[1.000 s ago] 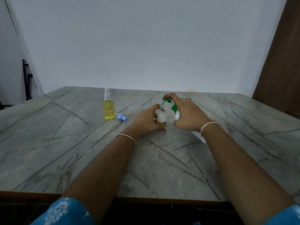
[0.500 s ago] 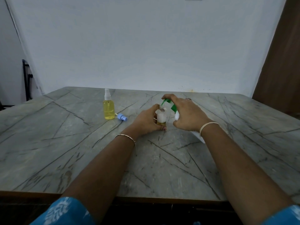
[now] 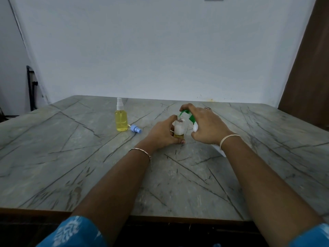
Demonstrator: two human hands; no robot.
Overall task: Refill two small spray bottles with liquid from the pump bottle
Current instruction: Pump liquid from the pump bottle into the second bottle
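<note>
1. Almost nothing has moved since the earlier frame: both hands sit in the same spots, and our right fingers press a touch lower on the green pump head (image 3: 185, 115).
2. Our left hand (image 3: 164, 133) is wrapped around the open spray bottle (image 3: 179, 130), upright on the table (image 3: 71, 157).
3. Our right hand (image 3: 206, 125) grips the tilted pump bottle (image 3: 195, 127), nozzle at the mouth.
4. We judge this the second fill; the capped yellow bottle (image 3: 121, 120) stands well left, looking full.
5. Next: keep pumping, nozzle aligned, then screw on the blue sprayer cap (image 3: 136, 129).
</note>
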